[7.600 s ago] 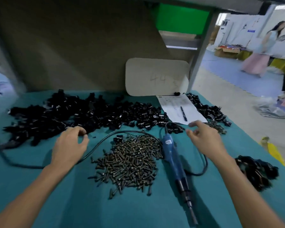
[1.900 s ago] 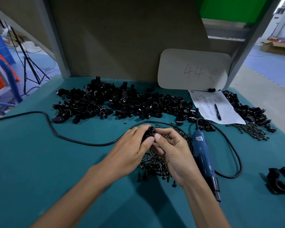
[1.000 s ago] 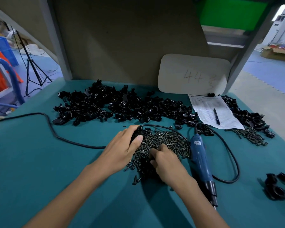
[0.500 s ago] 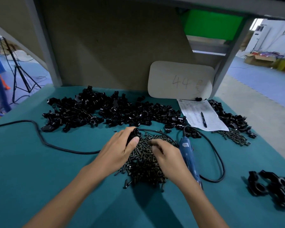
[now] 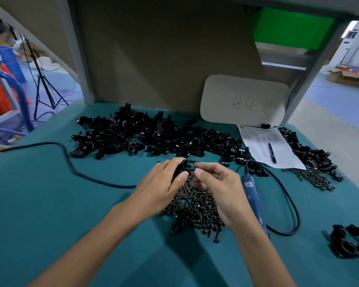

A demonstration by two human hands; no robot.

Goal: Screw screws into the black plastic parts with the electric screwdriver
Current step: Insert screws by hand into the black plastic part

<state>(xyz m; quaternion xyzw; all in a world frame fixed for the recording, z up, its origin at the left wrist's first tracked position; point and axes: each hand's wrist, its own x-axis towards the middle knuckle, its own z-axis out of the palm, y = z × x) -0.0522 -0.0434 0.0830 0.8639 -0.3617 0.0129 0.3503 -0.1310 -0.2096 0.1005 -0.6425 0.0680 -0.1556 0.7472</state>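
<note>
My left hand (image 5: 161, 186) grips a small black plastic part (image 5: 182, 167) just above the pile of dark screws (image 5: 195, 208). My right hand (image 5: 218, 187) pinches a screw (image 5: 192, 169) between thumb and forefinger, its tip touching the part. The blue electric screwdriver (image 5: 252, 195) lies on the teal mat right of my right hand, tip toward me. A long heap of black plastic parts (image 5: 153, 135) stretches across the back of the mat.
The black cable (image 5: 71, 162) runs off to the left and loops at the right. A paper sheet with a pen (image 5: 267, 148) lies back right, under a beige board (image 5: 245, 102). More screws (image 5: 313, 179) and black parts (image 5: 352, 243) sit at the right.
My right hand has lifted off the screw pile with a screw and brought it to the part in my left hand. The view has shifted slightly.
</note>
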